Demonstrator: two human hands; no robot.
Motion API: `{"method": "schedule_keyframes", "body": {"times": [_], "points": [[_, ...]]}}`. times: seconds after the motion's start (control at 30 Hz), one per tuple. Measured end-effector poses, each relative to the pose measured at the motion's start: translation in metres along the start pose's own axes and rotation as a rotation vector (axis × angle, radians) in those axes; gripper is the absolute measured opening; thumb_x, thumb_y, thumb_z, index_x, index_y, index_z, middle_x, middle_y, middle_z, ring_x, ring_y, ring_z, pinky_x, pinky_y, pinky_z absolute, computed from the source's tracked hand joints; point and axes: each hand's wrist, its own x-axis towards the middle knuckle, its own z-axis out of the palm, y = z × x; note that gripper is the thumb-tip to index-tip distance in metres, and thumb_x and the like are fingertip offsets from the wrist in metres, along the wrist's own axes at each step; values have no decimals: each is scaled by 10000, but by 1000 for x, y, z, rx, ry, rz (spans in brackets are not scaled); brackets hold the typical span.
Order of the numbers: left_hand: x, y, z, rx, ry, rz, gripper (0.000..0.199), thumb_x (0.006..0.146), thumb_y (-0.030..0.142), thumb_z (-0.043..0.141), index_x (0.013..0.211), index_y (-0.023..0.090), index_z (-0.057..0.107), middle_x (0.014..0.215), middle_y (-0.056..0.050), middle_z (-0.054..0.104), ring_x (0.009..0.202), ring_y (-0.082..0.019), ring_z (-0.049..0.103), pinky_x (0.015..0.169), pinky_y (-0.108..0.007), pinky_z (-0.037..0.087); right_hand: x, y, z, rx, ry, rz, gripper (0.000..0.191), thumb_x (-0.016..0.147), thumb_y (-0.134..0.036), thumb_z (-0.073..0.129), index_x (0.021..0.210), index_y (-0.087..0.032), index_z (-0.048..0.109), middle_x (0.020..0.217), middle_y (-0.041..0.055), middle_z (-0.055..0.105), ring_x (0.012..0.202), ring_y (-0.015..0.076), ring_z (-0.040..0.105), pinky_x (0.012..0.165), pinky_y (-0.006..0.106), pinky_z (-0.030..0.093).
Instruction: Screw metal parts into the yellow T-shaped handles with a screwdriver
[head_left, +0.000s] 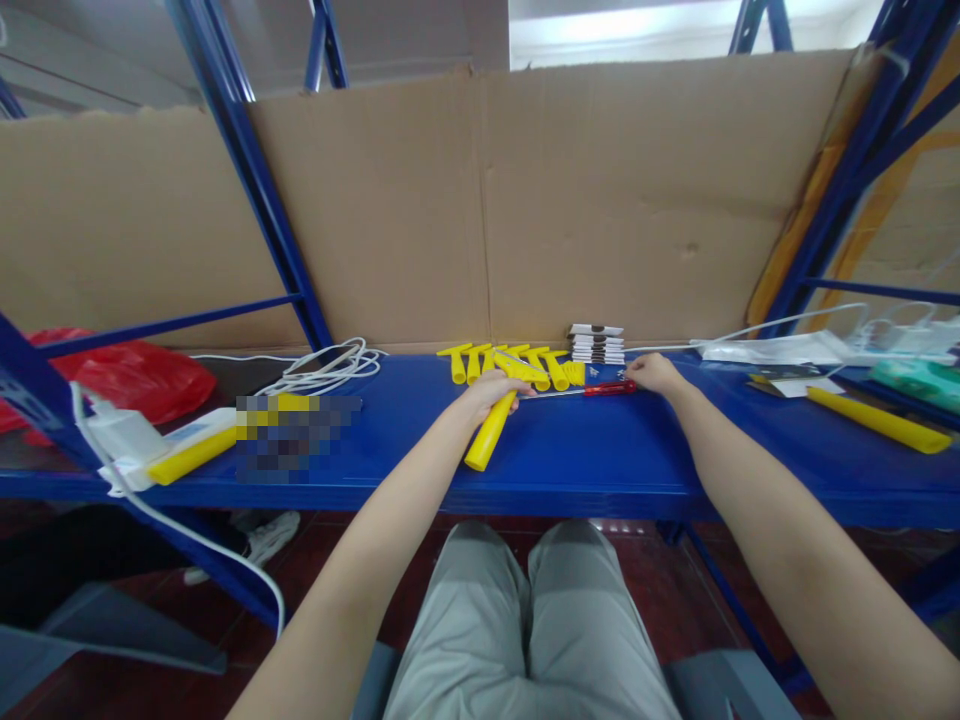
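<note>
My left hand [495,392] is closed around a yellow T-shaped plastic scraper [489,435]; its thick handle slants toward me and its wide head points away. My right hand [651,373] is closed, with fingertips together beside several small screws [595,373]. Whatever those fingertips pinch is too small to make out. Just below them lies a screwdriver [609,388] with a red handle, its shaft pointing left toward my left hand. Behind my left hand, more yellow T-shaped pieces [458,365] stand in a row. Small yellow parts [574,373] lie at the row's right end.
Small white packs [596,343] are stacked against the cardboard panel [615,200]. A coiled white cable [330,368] lies at left, near a red bag [127,375]. Yellow handles lie on both sides, one [877,420] at right. Blue posts [262,190] frame the blue bench [405,440].
</note>
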Motion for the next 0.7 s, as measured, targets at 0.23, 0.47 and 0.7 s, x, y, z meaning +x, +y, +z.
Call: {"method": "schedule_keyframes", "body": {"times": [0.23,0.47,0.7], "points": [[1,-1,0,9,37,-2,87,680,22,629,648,101,608,549,-8,598,354,-39,416,371,-185,336,-2,3,1,2,17,-23,141,702,-180,601,604,-180,702,611,46,688,587,164,612,562,231,439],[5,-4,-1,81,87,-12,95,658,49,677,688,102,604,543,6,574,386,-60,469,394,-182,373,-12,-7,-7,-11,78,-78,184,741,-184,539,701,-151,715,645,53,691,657,183,630,614,238,438],[-2,-1,2,101,156,60,182,722,13,566,861,130,585,759,-29,633,453,-83,553,445,-200,463,-23,-31,-4,25,32,-335,165,761,-205,548,715,-177,704,770,45,730,728,178,649,689,246,475]]}}
